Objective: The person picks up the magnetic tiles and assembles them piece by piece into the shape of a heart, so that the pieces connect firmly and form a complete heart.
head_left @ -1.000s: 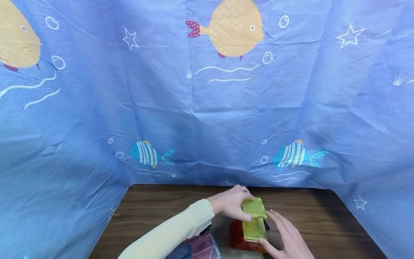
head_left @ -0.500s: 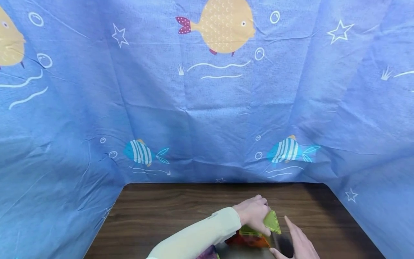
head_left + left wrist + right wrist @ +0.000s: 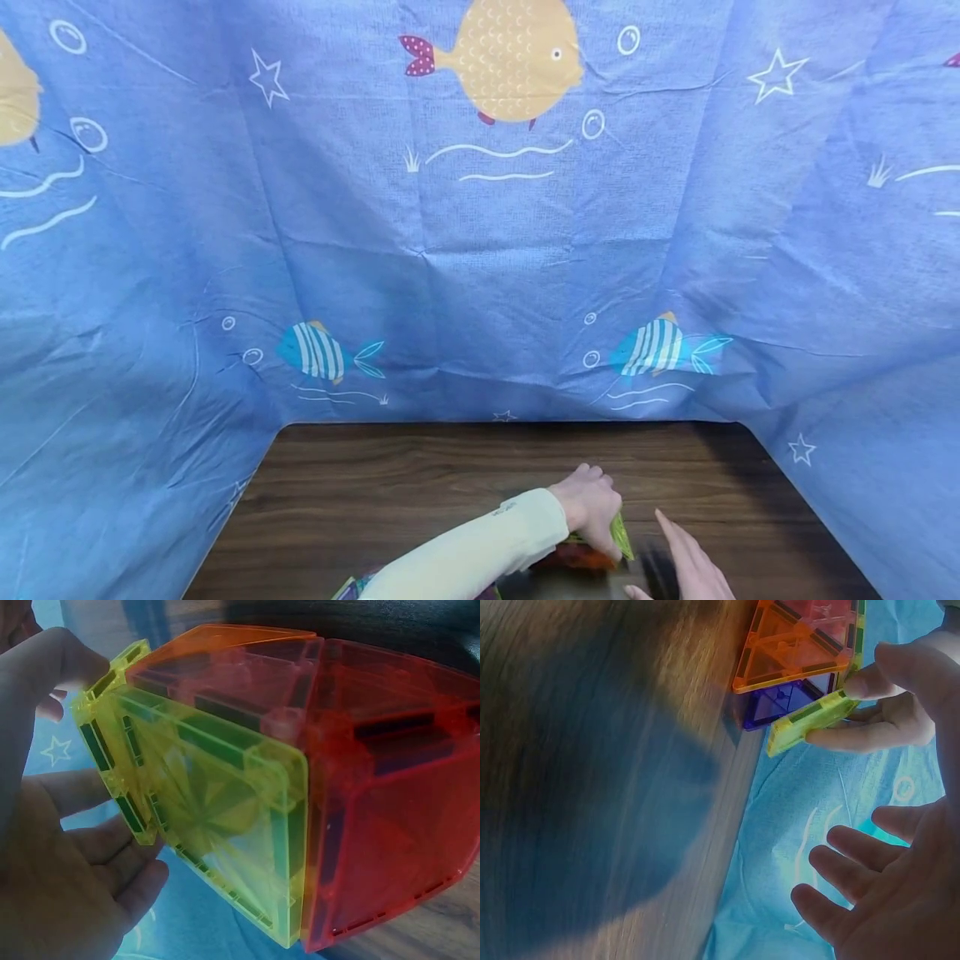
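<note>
My left hand (image 3: 596,504) pinches a yellow-green magnetic tile (image 3: 112,761) between thumb and fingers. The tile stands at an angle along the edge of a second yellow square tile (image 3: 225,825) on a small built block. Red square tiles (image 3: 412,832) make up one side of that block, and an orange triangular tile (image 3: 795,645) closes an end. Beside the orange one, a purple triangular tile (image 3: 784,705) shows low in the right wrist view. To the right of the block, my right hand (image 3: 693,562) hangs with fingers spread, touching nothing.
More coloured tiles (image 3: 345,590) lie at the front edge of the head view, mostly hidden by the left sleeve (image 3: 480,542). The dark wood table (image 3: 390,483) is bordered at the back and sides by a blue fish-print cloth (image 3: 480,292).
The left hand has moved right and nearer with the yellow tile, which has tipped from lying flat over the block to a steep slant. The right hand has drawn away from the block.
</note>
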{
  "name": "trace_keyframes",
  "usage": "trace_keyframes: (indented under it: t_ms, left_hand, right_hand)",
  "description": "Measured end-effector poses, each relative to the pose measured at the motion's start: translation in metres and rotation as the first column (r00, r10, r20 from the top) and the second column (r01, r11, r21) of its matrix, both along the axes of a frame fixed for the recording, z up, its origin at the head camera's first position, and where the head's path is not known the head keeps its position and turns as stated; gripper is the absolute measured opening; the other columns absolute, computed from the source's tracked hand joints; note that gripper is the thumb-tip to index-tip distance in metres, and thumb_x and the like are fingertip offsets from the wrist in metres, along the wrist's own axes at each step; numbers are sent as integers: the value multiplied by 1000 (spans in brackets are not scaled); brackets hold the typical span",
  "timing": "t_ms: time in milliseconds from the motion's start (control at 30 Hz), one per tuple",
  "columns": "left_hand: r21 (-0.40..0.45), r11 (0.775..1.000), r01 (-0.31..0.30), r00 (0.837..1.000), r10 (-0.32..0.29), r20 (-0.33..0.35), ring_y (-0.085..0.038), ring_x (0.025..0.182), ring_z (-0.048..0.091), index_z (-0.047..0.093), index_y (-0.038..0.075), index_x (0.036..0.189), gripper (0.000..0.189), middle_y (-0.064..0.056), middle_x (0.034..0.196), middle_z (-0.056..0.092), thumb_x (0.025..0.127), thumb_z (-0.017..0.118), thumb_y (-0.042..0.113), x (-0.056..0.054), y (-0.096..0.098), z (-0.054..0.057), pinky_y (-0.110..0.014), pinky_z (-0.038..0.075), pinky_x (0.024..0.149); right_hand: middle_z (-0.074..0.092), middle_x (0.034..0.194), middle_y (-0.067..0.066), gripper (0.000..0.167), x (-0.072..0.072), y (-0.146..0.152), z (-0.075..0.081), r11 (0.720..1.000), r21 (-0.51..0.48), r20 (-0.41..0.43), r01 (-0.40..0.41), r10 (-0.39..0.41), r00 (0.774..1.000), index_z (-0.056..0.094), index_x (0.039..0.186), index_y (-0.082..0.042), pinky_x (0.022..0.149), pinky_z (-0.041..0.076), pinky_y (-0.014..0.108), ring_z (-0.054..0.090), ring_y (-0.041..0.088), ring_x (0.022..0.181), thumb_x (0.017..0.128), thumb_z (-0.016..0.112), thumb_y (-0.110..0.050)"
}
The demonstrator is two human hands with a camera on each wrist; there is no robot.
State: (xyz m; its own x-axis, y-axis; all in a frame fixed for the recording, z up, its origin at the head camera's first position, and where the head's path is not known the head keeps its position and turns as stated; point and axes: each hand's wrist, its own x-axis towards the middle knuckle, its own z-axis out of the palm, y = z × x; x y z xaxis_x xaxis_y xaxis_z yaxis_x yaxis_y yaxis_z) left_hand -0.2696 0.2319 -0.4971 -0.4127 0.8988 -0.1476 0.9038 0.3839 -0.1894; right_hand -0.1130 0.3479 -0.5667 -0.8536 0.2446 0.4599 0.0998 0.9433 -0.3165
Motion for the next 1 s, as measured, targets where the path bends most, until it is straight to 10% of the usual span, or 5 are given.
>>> trace_keyframes:
  t_ms: [633,833,1000]
  left_hand:
    - [-24,1000,7,1000,-8,-7,-4,105,50,58,42,128,63,17,114,56,76,67,77,-5,-23,-3,-23,37,90]
    - [67,998,-3,1000,1,17,-9,124,49,39,29,153,86,8,137,54,82,65,70,-25,-65,21,-26,38,106]
    - [98,993,-64,992,52,118,-16,128,51,50,24,148,68,1,141,55,91,63,57,-43,-119,53,-32,40,110]
  right_hand:
    - [60,132,27,107,-5,-2,6,998,-52,169,-42,50,984,45,146,-2,80,52,62,61,48,112,68,86,-62]
    - [57,136,27,108,-27,-1,28,988,-57,235,-143,152,960,39,150,0,84,51,64,59,47,118,72,84,-61]
    - [55,142,22,105,-51,-11,44,965,-20,211,-260,258,943,39,152,-2,95,46,64,56,43,126,73,85,-56]
